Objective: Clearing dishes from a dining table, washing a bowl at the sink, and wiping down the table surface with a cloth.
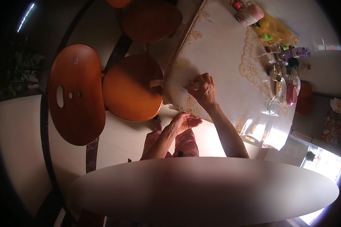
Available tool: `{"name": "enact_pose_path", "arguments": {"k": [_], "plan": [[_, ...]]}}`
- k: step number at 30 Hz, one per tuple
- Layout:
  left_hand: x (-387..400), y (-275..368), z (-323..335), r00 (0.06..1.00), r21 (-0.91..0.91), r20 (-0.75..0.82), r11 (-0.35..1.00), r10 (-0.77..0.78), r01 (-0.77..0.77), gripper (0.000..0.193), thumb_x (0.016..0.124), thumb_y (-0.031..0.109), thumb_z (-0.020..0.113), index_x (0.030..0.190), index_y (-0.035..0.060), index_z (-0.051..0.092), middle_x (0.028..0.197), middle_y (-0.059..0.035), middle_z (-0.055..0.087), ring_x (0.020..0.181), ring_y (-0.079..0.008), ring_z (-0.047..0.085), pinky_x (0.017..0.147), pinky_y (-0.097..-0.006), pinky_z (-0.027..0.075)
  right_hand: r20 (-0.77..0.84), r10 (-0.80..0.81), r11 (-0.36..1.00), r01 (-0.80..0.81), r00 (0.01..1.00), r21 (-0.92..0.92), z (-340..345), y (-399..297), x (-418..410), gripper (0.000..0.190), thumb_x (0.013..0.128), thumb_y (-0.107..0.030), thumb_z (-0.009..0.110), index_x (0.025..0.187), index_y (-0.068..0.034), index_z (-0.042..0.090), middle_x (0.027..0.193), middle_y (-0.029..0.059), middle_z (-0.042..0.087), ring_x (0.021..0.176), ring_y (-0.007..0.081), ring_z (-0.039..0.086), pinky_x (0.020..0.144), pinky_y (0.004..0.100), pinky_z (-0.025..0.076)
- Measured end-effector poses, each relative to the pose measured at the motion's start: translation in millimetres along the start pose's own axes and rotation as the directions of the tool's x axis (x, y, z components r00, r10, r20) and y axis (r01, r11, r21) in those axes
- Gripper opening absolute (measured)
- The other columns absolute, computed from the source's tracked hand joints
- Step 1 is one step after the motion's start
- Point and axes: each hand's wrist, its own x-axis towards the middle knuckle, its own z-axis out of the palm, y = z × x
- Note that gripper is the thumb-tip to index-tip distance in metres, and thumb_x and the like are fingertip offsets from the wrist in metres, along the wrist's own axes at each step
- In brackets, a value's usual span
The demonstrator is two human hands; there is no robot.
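My right hand [203, 90] is over the tablecloth [224, 56], near the table's edge. Its fingers are curled around a small crumpled white wad [193, 85], perhaps tissue, which they partly hide. Yellow flowers and a scalloped pattern decorate the pale, shiny cloth. At the table's near edge, my left hand [185, 123] is slightly cupped, palm inward, with nothing visible in it. It hangs above my patterned red trousers [186, 143].
A wooden chair's seat [133, 88] and backrest [76, 119] stand left of the table, another chair [152, 21] beyond. Along the table's far side are a glass jug [275, 107], a pink bowl [291, 95], a metal bowl [275, 72], a yellow plastic bag [277, 29] and a pink-lidded container [250, 14].
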Motion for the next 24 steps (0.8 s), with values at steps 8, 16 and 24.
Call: {"name": "enact_pose_path", "arguments": {"k": [8, 16, 24], "plan": [[0, 2, -2, 1.000, 0.007, 0.007, 1.000, -0.003, 0.003, 0.035, 0.091, 0.013, 0.037, 0.102, -0.0163, 0.052, 0.108, -0.0313, 0.057, 0.104, -0.0383, 0.057, 0.095, -0.0421, 0.048, -0.017, -0.035, 0.998, 0.036, 0.999, 0.043, -2, -4, -3, 0.023, 0.065, -0.013, 0.072, 0.085, -0.007, 0.062, 0.090, 0.0129, 0.055, 0.089, 0.0315, 0.054, 0.078, 0.0413, 0.047], [-2, 2, 0, 1.000, 0.019, 0.027, 1.000, 0.004, -0.004, 0.036, 0.091, 0.014, 0.037, 0.102, -0.0158, 0.054, 0.108, -0.0310, 0.057, 0.105, -0.0383, 0.057, 0.094, -0.0421, 0.048, -0.011, -0.247, 0.955, 0.245, 0.969, 0.166, 1, 28, 45, 0.009, 0.070, -0.007, 0.068, 0.075, -0.003, 0.062, 0.087, 0.0118, 0.061, 0.083, 0.0294, 0.057, 0.075, 0.0387, 0.048], [4, -5, 0, 0.999, -0.016, 0.031, 1.000, -0.009, 0.009, 0.036, 0.091, 0.016, 0.038, 0.102, -0.0141, 0.055, 0.106, -0.0287, 0.059, 0.102, -0.0373, 0.059, 0.093, -0.0424, 0.049, -0.085, -0.404, 0.899, 0.412, 0.911, 0.148, 17, 36, -17, 0.035, 0.072, -0.001, 0.063, 0.107, -0.002, 0.060, 0.113, 0.0192, 0.056, 0.109, 0.0366, 0.051, 0.093, 0.0409, 0.045]]}}
